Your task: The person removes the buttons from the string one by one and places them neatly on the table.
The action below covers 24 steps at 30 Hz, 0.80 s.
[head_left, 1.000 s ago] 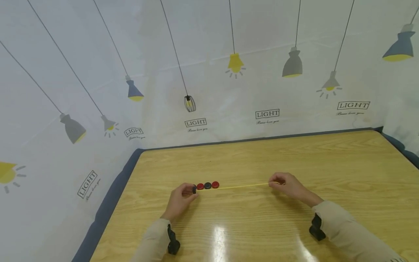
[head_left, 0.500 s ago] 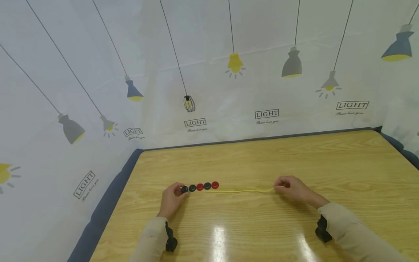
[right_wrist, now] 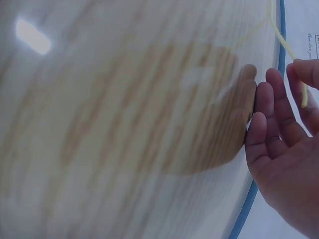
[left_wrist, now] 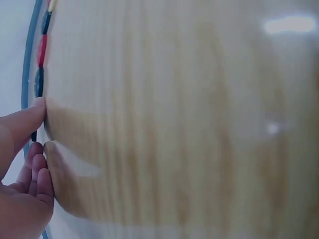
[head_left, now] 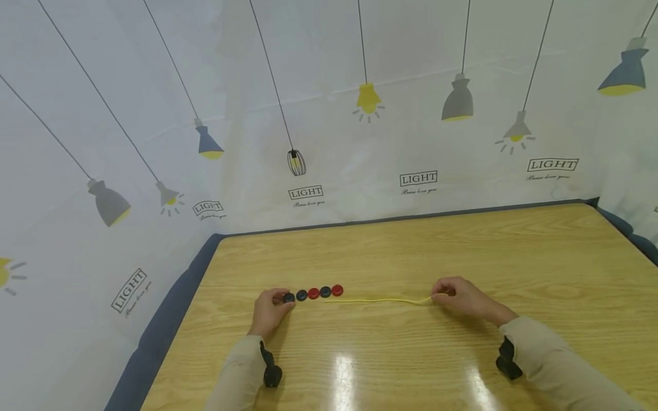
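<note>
Between the thumb and fingers of my left hand [head_left: 268, 313], a small black disc [head_left: 289, 297] is pinched at the left end of a row. In the left wrist view the thumb lies over that disc and mostly hides it. The row continues rightward with another black disc [head_left: 301, 295], a red disc [head_left: 313, 293], a black disc [head_left: 325, 291] and a red disc [head_left: 337, 290]. A yellow string [head_left: 380, 300] lies slack along the near side of the row. My right hand [head_left: 462, 297] pinches its right end; the tip [right_wrist: 304, 103] sticks out past the fingers.
The wood-grain table [head_left: 411, 354] is shiny, with bright reflections near the front. A white printed curtain [head_left: 370, 148] with lamp drawings hangs behind it and along the left. Dark wrist straps with cameras sit on both wrists.
My left hand has shifted left with a black disc, uncovering another black disc beside it. The string, previously taut between the hands, now lies slack. My right hand has moved slightly right and nearer.
</note>
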Each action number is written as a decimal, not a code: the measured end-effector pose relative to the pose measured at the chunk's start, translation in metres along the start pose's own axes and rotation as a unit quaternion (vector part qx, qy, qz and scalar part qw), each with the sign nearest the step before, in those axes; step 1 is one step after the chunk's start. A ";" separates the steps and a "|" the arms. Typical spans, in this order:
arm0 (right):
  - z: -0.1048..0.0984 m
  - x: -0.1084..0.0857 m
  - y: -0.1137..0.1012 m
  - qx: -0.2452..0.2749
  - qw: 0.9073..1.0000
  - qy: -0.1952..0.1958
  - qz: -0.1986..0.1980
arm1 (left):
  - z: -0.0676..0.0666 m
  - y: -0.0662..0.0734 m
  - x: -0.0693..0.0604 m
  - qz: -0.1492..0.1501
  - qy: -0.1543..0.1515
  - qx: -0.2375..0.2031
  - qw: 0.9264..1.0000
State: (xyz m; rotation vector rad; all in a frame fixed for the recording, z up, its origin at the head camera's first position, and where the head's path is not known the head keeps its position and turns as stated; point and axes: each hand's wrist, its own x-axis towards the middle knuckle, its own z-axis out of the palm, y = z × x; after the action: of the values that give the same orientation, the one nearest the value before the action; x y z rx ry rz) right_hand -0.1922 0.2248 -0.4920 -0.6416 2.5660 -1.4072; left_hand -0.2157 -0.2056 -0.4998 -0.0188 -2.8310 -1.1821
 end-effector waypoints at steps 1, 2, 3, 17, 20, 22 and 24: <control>0.000 0.000 0.000 0.001 1.000 -0.001 -0.001 | 0.000 0.000 0.001 -0.004 -0.006 -0.004 1.000; 0.000 0.000 0.000 0.003 1.000 -0.003 -0.001 | 0.000 0.000 0.002 -0.006 -0.011 -0.011 1.000; 0.000 0.000 0.000 0.004 1.000 -0.004 -0.001 | 0.000 0.000 0.003 -0.012 -0.017 -0.017 1.000; 0.001 -0.001 0.004 0.014 1.000 -0.020 -0.012 | -0.001 0.003 0.006 -0.050 -0.051 -0.053 0.996; 0.001 -0.002 0.004 0.006 1.000 -0.018 -0.016 | -0.001 0.001 0.006 -0.063 -0.048 -0.073 0.994; 0.001 -0.003 0.003 0.000 1.000 -0.016 -0.018 | -0.001 0.000 0.006 -0.071 -0.041 -0.089 0.993; 0.000 -0.003 0.003 -0.009 1.000 -0.013 -0.020 | -0.002 -0.001 0.004 -0.070 -0.030 -0.105 0.992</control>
State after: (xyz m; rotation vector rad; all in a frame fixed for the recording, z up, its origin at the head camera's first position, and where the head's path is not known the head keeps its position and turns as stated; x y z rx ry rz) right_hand -0.1899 0.2275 -0.4946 -0.7123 2.5624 -1.3786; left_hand -0.2200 -0.2076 -0.4993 0.1377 -2.7833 -1.5291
